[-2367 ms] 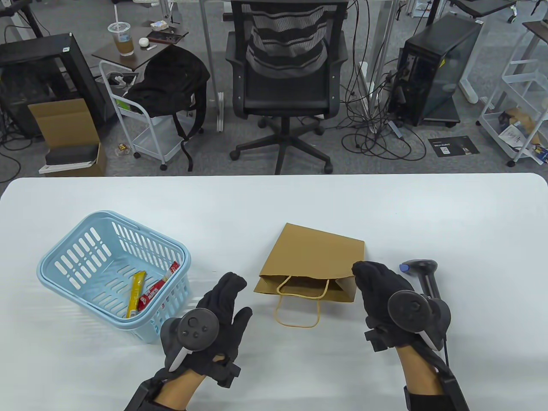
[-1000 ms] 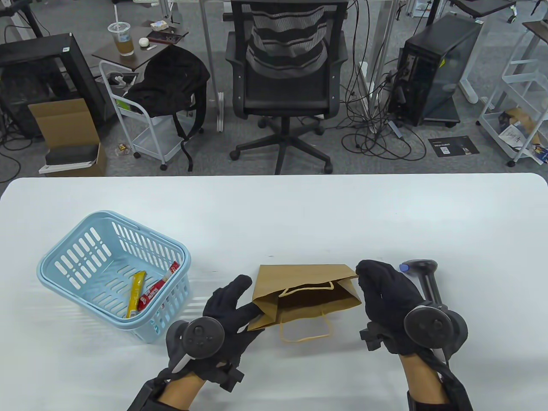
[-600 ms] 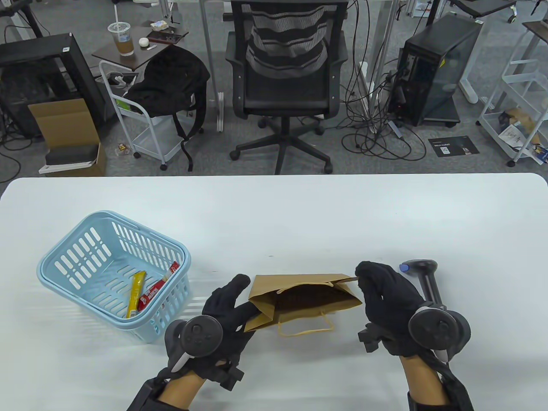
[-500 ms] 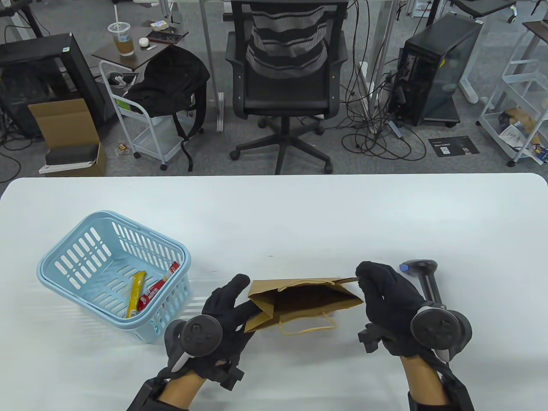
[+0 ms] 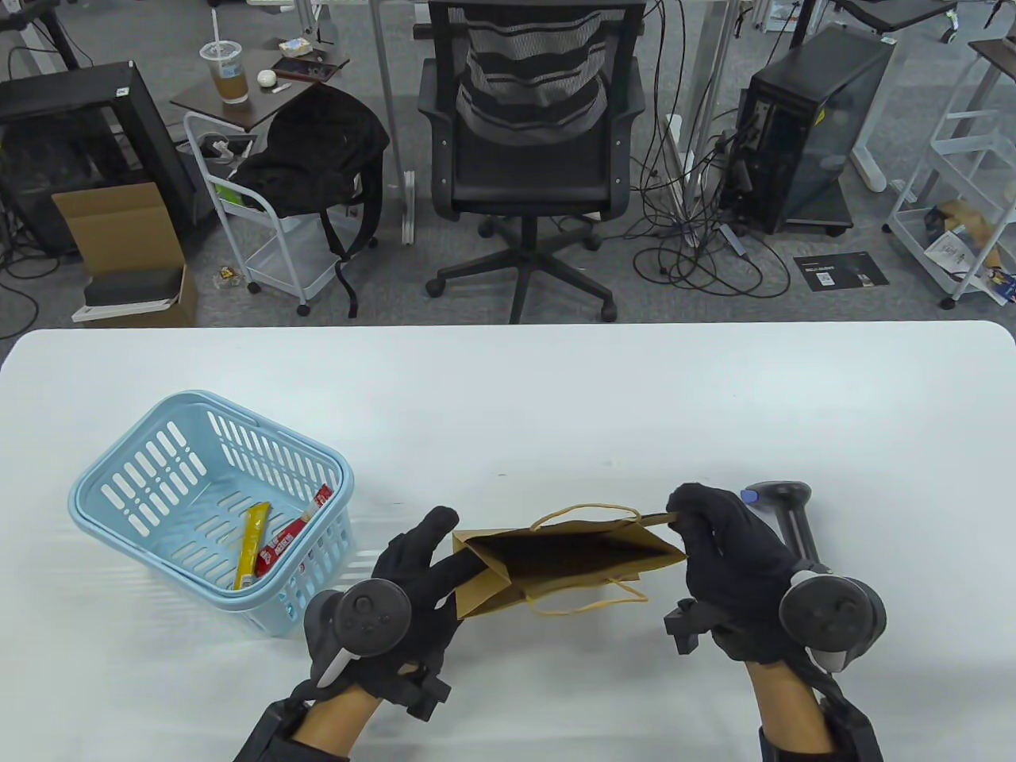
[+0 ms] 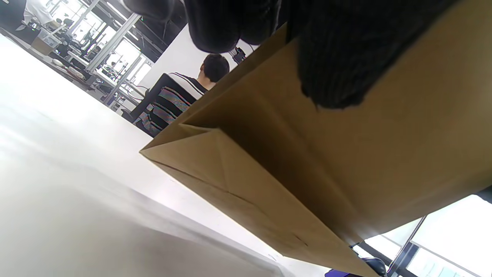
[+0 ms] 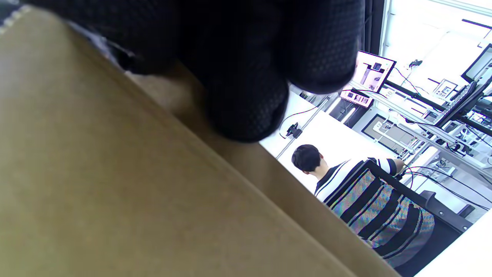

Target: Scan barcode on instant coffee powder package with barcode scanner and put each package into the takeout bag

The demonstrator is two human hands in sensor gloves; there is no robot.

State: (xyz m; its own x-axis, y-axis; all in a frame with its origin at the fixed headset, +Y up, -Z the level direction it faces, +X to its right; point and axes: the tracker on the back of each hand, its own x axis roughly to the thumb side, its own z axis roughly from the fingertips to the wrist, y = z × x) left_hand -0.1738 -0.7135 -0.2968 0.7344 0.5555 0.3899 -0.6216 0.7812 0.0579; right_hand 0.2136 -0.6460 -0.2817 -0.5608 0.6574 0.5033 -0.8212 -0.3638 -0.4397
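The brown paper takeout bag (image 5: 571,563) stands on the white table (image 5: 556,397) with its mouth spread open towards me. My left hand (image 5: 435,554) grips the bag's left wall, thumb outside and fingers reaching into the mouth. My right hand (image 5: 700,525) pinches the right rim. In the left wrist view a gloved finger (image 6: 334,57) lies against the bag (image 6: 346,161). The right wrist view shows fingertips (image 7: 246,77) pressed on the bag (image 7: 96,184). A black barcode scanner (image 5: 786,508) lies just behind my right hand. A yellow coffee stick (image 5: 252,546) and red coffee sticks (image 5: 282,544) lie in the blue basket (image 5: 190,397).
The blue basket sits at the table's left, close to my left hand. Beyond the far table edge stand an office chair (image 5: 528,119), a white cart (image 5: 262,230) and a computer tower (image 5: 802,135). A person in a striped top (image 7: 346,181) sits in the background.
The bag has gone from lying flat to standing with its mouth pulled wide. The far handle has flipped up. My right hand has drawn the right rim slightly to the right.
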